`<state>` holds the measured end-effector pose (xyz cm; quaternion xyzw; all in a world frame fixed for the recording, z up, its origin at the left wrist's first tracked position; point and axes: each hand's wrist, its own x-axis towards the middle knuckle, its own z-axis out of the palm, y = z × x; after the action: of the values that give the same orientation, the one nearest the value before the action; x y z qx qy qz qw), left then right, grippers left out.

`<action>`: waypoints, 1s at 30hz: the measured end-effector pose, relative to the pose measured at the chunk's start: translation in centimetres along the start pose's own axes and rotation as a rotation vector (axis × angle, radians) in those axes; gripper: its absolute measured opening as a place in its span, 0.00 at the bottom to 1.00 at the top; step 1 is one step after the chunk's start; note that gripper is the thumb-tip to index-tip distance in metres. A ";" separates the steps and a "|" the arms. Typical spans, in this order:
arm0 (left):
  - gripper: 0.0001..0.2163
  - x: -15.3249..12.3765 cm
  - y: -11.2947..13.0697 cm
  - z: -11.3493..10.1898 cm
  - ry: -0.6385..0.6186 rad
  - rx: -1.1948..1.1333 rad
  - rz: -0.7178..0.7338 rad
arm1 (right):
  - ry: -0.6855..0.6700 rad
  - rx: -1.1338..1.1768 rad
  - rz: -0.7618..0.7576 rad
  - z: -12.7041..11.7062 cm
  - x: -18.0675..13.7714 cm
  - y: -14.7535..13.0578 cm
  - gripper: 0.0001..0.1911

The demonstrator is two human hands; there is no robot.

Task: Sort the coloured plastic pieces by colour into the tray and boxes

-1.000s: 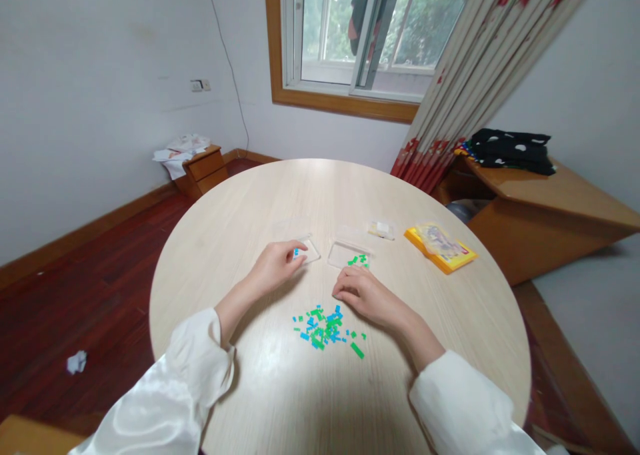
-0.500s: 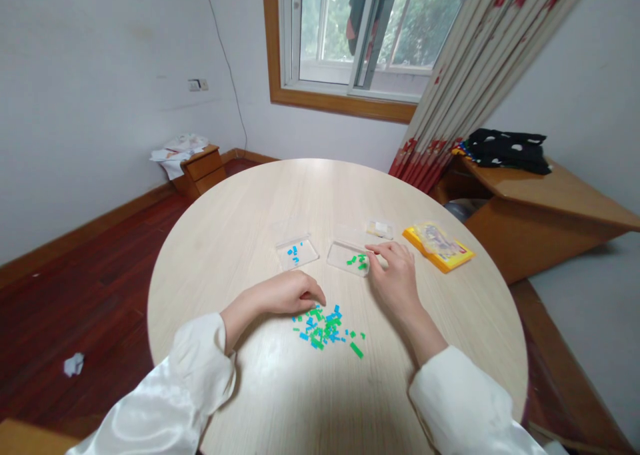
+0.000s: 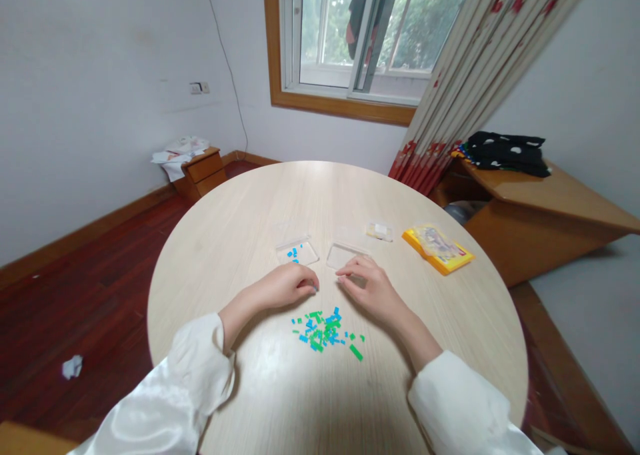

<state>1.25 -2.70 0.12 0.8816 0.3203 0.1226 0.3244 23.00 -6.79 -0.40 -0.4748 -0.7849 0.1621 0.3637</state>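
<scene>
My left hand hovers just in front of the left clear plastic box, which has several small blue pieces in it. Its thumb and fingertips are pinched together; whatever may be between them is too small to name. My right hand is at the near side of the right clear box, thumb and fingers slightly apart, with nothing visible in them. The hand hides the green pieces in that box. Nearer to me, a loose pile of small flat blue and green pieces lies on the round table.
A small clear case lies behind the right box. Farther right is a yellow box with a clear packet on top. Beyond the table stand a low wooden cabinet with dark cloth and a curtain.
My left hand has lifted away from the pile and moved toward the left box. My right hand has come left and nearer, away from the right box's right-hand side.
</scene>
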 end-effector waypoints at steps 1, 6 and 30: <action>0.09 0.0 -0.2 -0.3 0.082 0.018 -0.044 | -0.067 0.014 -0.001 0.1 -0.1 -0.4 0.05; 0.10 0.1 -1.3 -1.6 0.453 0.084 -0.261 | -0.338 0.033 -0.021 0.8 -0.4 -1.7 0.04; 0.13 0.2 -2.0 -1.3 0.567 0.057 -0.289 | -0.470 -0.014 -0.061 1.4 -0.4 -2.2 0.06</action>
<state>-0.10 -0.76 -0.24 0.7665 0.5230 0.3070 0.2114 20.70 -8.09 -0.18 -0.4024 -0.8631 0.2518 0.1724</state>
